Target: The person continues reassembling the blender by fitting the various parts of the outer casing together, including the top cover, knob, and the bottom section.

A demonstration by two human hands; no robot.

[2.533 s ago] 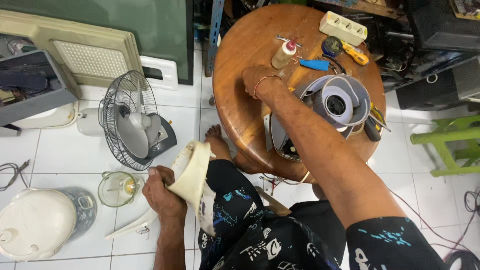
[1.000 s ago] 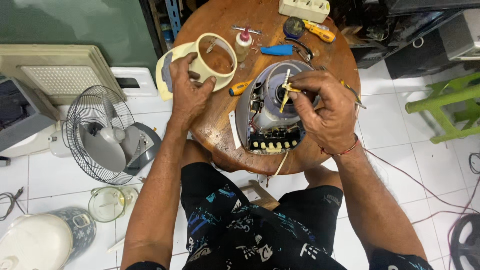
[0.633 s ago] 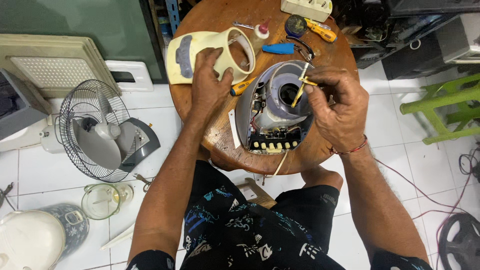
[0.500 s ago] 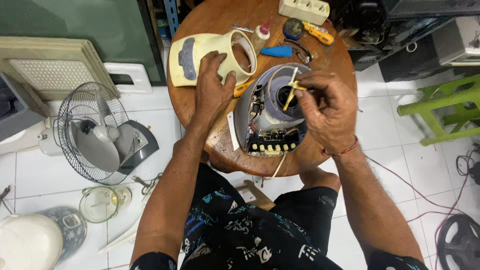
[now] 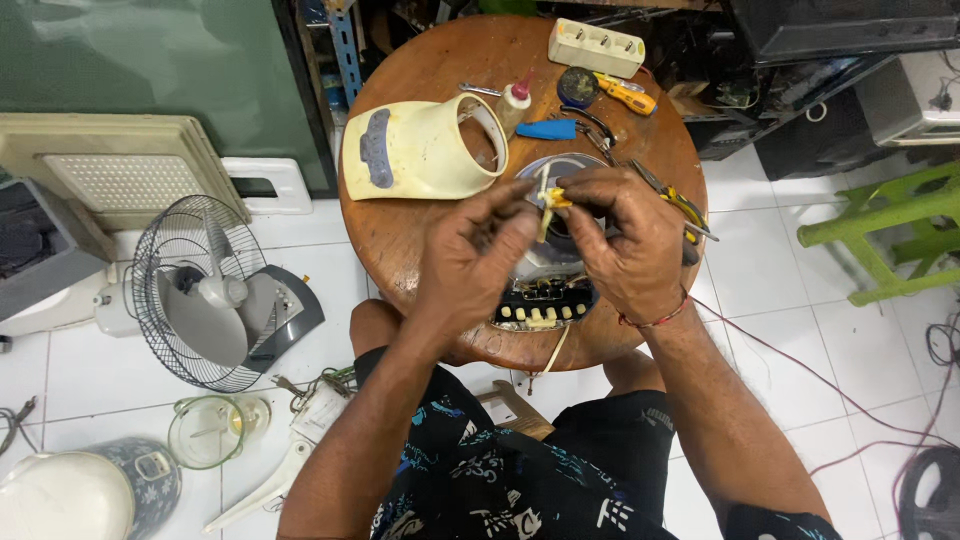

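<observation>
On the round wooden table (image 5: 400,235) lies an opened appliance base (image 5: 545,295), its button row and inner parts showing. Both my hands hover over it. My right hand (image 5: 625,240) pinches a small yellow-tipped wire connector (image 5: 552,200). My left hand (image 5: 470,255) meets it from the left, fingertips touching the same wires. A cream plastic housing (image 5: 415,150) lies on its side at the table's left.
At the table's back are a cream power strip (image 5: 596,45), a small glue bottle (image 5: 515,100), a yellow screwdriver (image 5: 625,95) and a blue tool (image 5: 545,130). Pliers (image 5: 675,200) rest at the right. A small fan (image 5: 200,290) and a glass jar (image 5: 205,430) stand on the tiled floor; a green stool (image 5: 890,235) is right.
My left hand carried the cream housing up from the floor, set it on the table, let go and moved right to join my right hand at the wires.
</observation>
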